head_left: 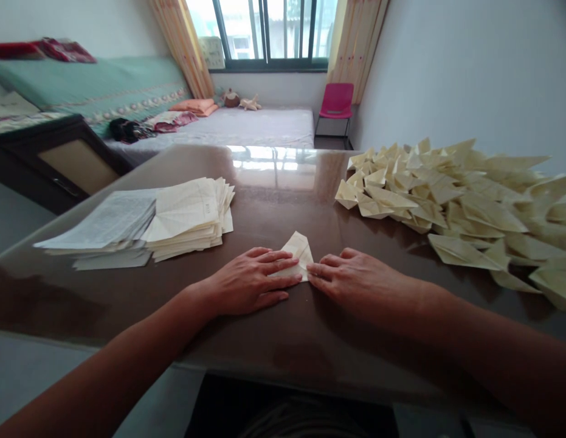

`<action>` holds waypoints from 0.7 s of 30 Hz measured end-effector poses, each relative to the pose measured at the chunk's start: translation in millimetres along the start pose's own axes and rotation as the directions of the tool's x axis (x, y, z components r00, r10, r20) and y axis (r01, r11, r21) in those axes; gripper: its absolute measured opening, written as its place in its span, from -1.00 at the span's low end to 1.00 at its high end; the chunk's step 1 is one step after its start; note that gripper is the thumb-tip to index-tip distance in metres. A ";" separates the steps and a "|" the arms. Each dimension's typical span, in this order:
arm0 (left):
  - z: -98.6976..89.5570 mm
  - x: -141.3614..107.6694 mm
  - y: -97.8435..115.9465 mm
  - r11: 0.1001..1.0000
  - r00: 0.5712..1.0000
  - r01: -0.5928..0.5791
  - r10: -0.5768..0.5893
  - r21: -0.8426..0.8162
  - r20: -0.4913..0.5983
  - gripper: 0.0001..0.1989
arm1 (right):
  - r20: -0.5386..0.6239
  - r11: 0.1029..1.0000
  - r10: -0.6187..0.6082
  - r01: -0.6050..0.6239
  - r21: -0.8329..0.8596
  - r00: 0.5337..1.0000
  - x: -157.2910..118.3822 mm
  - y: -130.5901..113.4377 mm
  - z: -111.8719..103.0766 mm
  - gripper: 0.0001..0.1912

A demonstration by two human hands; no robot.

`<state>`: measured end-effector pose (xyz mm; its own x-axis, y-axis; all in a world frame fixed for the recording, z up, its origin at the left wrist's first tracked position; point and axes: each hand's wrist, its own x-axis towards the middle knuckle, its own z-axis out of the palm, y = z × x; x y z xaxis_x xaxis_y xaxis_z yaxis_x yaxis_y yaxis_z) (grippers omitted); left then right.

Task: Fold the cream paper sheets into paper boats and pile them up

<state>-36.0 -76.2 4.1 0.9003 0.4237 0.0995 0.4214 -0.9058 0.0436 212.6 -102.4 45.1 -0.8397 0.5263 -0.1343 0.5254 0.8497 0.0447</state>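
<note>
A small piece of folded cream paper lies on the table in front of me, its pointed end facing away. My left hand rests flat over the paper's left side, fingers stretched out and pressing it down. At the right edge, my right hand has its fingers bent and drawn together on the paper; its thumb is mostly hidden. Part of the sheet is covered by the left fingers.
Left of my hands lie a stack of cream sheets and printed sheets. A large heap of folded paper boats covers the right side of the glossy brown table. Beyond are a bed and a pink chair.
</note>
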 end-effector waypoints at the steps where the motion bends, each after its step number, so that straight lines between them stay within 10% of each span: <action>1: -1.4 -0.8 -0.6 1.000 1.000 -0.003 0.003 -0.012 0.000 -0.62 | 0.004 1.000 0.005 -0.005 -0.003 1.000 -0.4 0.2 -0.8 -0.71; 21: -7.5 -8.5 -10.8 0.984 0.999 -0.028 0.019 -0.179 -0.050 -0.72 | 0.005 0.999 0.048 -0.048 -0.009 0.999 -0.3 -4.4 -2.5 -0.76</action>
<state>-49.0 -70.0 10.2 0.9016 0.4057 0.1500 0.3701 -0.9031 0.2176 210.2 -106.3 47.4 -0.8129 0.5659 -0.1372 0.5635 0.8239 0.0597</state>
